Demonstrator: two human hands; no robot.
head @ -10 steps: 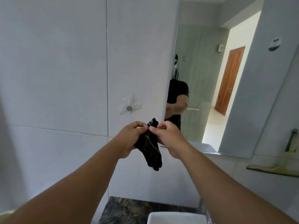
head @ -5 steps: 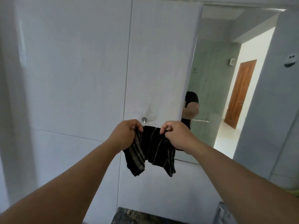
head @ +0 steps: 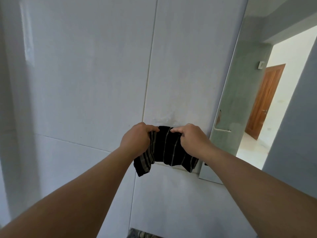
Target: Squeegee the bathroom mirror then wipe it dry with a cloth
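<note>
Both hands hold the dark striped cloth (head: 167, 148) up by its top edge, left hand (head: 137, 140) and right hand (head: 192, 140) pinching it, against the tiled wall (head: 85, 83) beside the mirror (head: 257, 100). No squeegee shows here. The drying job looks either finished or not yet begun; I cannot tell.

Both arms stretched out in front. Left hand (head: 137, 140) and right hand (head: 192, 139) up, side by side, fingers curled tight, each pinching the cloth (head: 167, 149).
</note>
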